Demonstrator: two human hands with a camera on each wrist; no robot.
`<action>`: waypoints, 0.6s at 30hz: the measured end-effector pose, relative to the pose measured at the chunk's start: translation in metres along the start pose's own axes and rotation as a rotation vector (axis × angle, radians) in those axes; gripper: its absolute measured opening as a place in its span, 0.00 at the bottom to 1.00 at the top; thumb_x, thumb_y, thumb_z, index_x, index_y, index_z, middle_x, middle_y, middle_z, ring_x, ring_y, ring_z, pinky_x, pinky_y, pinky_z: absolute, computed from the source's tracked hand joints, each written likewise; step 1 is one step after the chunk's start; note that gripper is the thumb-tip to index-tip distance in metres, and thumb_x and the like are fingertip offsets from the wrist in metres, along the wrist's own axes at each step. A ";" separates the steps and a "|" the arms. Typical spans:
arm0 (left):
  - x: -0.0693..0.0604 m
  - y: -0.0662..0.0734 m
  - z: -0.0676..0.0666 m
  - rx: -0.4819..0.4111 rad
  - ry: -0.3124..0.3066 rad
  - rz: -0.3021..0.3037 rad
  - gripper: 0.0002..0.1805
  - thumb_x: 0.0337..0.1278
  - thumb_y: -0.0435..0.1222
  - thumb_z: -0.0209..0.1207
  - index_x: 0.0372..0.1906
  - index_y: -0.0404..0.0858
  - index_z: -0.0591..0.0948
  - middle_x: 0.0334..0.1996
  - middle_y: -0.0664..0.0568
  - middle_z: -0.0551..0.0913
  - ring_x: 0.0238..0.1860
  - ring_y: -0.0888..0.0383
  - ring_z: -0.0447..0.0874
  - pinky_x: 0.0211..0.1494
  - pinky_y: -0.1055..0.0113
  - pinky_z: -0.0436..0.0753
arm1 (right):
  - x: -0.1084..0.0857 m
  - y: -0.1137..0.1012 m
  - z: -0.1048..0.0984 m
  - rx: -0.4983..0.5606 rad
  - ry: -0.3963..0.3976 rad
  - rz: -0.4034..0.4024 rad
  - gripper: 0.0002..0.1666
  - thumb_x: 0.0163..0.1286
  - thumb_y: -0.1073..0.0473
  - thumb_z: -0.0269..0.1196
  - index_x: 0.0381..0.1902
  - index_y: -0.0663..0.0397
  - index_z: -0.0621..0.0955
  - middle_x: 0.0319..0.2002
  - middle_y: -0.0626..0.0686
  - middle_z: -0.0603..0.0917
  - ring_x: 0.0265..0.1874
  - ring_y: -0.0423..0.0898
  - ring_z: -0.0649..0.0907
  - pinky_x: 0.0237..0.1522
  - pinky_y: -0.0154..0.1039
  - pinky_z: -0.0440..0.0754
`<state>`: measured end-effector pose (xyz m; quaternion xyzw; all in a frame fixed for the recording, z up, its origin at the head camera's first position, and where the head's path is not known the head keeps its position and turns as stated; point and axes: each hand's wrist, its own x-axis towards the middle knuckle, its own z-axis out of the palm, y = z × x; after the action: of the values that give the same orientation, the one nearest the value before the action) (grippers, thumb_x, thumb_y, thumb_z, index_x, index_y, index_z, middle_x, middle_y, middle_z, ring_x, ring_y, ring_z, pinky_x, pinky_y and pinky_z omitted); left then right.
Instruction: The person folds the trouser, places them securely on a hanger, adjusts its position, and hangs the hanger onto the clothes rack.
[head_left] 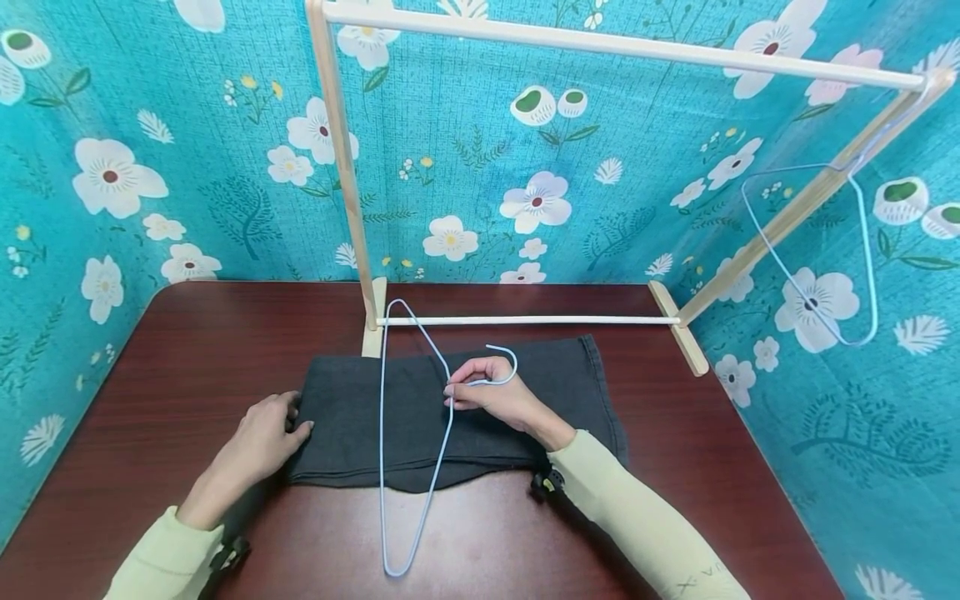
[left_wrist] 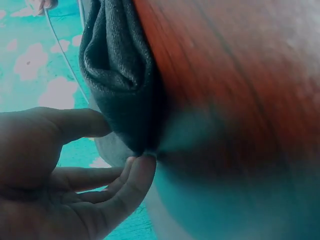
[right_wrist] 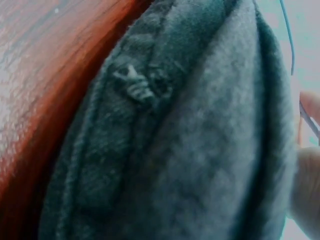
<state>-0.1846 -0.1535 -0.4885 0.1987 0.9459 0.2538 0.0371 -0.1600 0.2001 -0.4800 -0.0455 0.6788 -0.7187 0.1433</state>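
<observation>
A pair of folded dark trousers [head_left: 341, 417] lies flat on the table, its layers showing along the front edge. At their left end is my left hand [head_left: 258, 437]; the left wrist view shows its thumb and fingertips to either side of the folded cloth [left_wrist: 120, 100], pinching it. My right hand [head_left: 495, 396] pinches a light blue wire hanger [head_left: 382, 450] near the base of its hook. The hanger is held over the trousers, its long loop reaching past their front edge. In the right wrist view, the trousers' stitched seam [right_wrist: 135, 85] hides most of that hand.
A wooden rack with a white top bar [head_left: 600, 42] and a white lower bar [head_left: 525, 320] stands behind the trousers. Another wire hanger [head_left: 870, 250] hangs at its right end. Flowered blue cloth [head_left: 247, 167] surrounds the dark red table [head_left: 225, 333].
</observation>
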 end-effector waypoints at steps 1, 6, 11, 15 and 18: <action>0.001 -0.001 0.000 -0.010 0.002 -0.003 0.26 0.56 0.31 0.66 0.54 0.14 0.75 0.32 0.40 0.81 0.34 0.47 0.82 0.40 0.47 0.81 | 0.000 0.000 0.000 0.001 -0.003 0.000 0.09 0.67 0.74 0.64 0.43 0.79 0.80 0.35 0.57 0.90 0.34 0.44 0.91 0.44 0.44 0.88; 0.002 -0.004 -0.001 -0.097 0.070 -0.019 0.20 0.55 0.28 0.65 0.50 0.19 0.78 0.30 0.48 0.77 0.31 0.57 0.76 0.38 0.61 0.77 | 0.000 0.002 -0.001 -0.001 -0.015 -0.003 0.09 0.67 0.75 0.65 0.43 0.78 0.80 0.36 0.58 0.90 0.35 0.44 0.91 0.45 0.44 0.88; 0.003 0.001 -0.004 -0.162 0.165 -0.066 0.10 0.57 0.32 0.65 0.41 0.28 0.83 0.27 0.51 0.81 0.27 0.62 0.78 0.33 0.70 0.76 | 0.000 0.001 -0.002 -0.005 -0.023 -0.013 0.07 0.67 0.74 0.65 0.42 0.76 0.81 0.36 0.57 0.90 0.36 0.44 0.90 0.45 0.45 0.88; 0.006 0.006 -0.007 -0.191 0.139 -0.133 0.12 0.64 0.39 0.64 0.37 0.32 0.83 0.25 0.52 0.83 0.25 0.61 0.78 0.32 0.67 0.77 | 0.001 0.001 -0.002 -0.007 -0.020 -0.012 0.07 0.67 0.74 0.65 0.42 0.74 0.81 0.35 0.56 0.90 0.36 0.44 0.90 0.45 0.45 0.88; 0.007 0.010 -0.010 -0.265 0.062 -0.184 0.16 0.67 0.42 0.62 0.40 0.29 0.81 0.23 0.50 0.83 0.20 0.59 0.81 0.27 0.65 0.80 | 0.002 0.002 -0.003 -0.010 -0.023 -0.007 0.06 0.67 0.74 0.65 0.42 0.73 0.82 0.35 0.55 0.90 0.36 0.44 0.91 0.45 0.44 0.88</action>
<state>-0.1895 -0.1474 -0.4743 0.0967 0.9190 0.3779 0.0567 -0.1624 0.2023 -0.4827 -0.0570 0.6807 -0.7152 0.1481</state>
